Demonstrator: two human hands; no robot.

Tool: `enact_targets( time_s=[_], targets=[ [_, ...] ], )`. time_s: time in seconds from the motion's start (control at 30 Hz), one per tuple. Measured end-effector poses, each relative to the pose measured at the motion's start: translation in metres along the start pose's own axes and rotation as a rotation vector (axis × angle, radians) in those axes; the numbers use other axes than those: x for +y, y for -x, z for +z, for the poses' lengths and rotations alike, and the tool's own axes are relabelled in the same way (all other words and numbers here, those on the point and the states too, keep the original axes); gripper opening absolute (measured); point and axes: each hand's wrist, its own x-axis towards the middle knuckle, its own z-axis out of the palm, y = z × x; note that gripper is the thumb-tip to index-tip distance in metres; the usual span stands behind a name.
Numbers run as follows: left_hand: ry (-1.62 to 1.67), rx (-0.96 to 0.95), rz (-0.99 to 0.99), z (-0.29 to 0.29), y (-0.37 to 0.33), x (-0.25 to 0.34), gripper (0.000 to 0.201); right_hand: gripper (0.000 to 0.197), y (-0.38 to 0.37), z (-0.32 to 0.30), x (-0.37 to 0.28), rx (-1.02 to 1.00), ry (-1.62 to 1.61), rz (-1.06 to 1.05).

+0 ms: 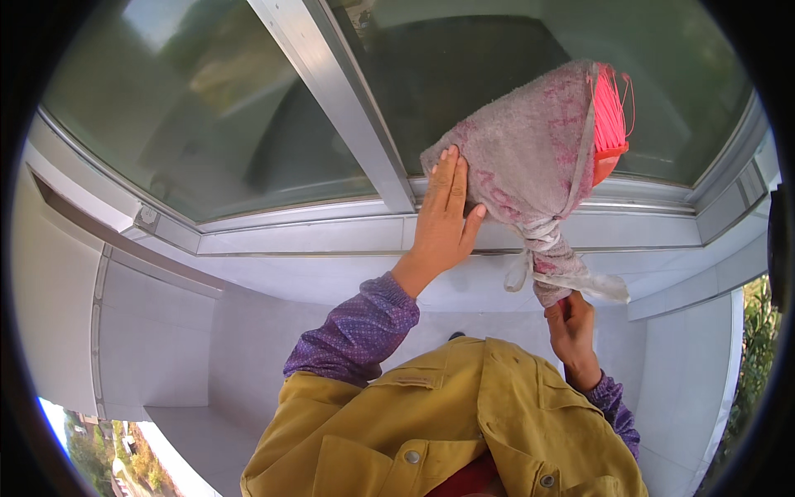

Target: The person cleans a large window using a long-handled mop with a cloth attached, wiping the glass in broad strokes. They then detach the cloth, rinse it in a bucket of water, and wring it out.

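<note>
Closest to me is the person's mustard jacket (447, 373), with 2 purple patterned sleeves (356, 331) reaching out past it. The right hand (573, 331) is curled round the handle end of a red broom (609, 108), just below where the grey, pink-stained cloth (526, 137) stops twisting round it. Above that fist, a whitish strip (609, 287) is knotted about the broom's neck, its loose ends sticking out on 2 sides. The left hand (443, 219) holds nothing; its fingers lie straight and together against the cloth's left corner, thumb spread away. The broom's wrapped head fans out beyond the right-hand grip, red bristles poking out at its right edge. Behind it run the pale tiled sill (306, 240), then the metal window frame (331, 91) and the dark, reflecting glass (224, 124).
</note>
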Motion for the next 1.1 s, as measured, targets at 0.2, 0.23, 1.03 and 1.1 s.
enact_targets(
  time_s=[0.2,0.23,1.03,1.1],
  targets=[
    [-0.074,0.072,-0.111,0.008,-0.011,-0.055,0.064,0.017,-0.033,0.055,0.003,-0.166,-0.189,-0.013],
    [-0.066,0.078,-0.118,0.017,-0.002,-0.052,0.064,0.017,-0.029,0.062,0.015,-0.098,-0.159,-0.079],
    [0.029,-0.061,-0.161,0.066,0.041,-0.021,0.068,0.015,-0.011,0.004,0.012,-0.178,-0.414,0.616],
    [0.108,-0.070,-0.189,0.055,0.025,-0.013,0.068,0.015,-0.008,-0.004,0.001,-0.176,-0.410,0.574]
  ],
)
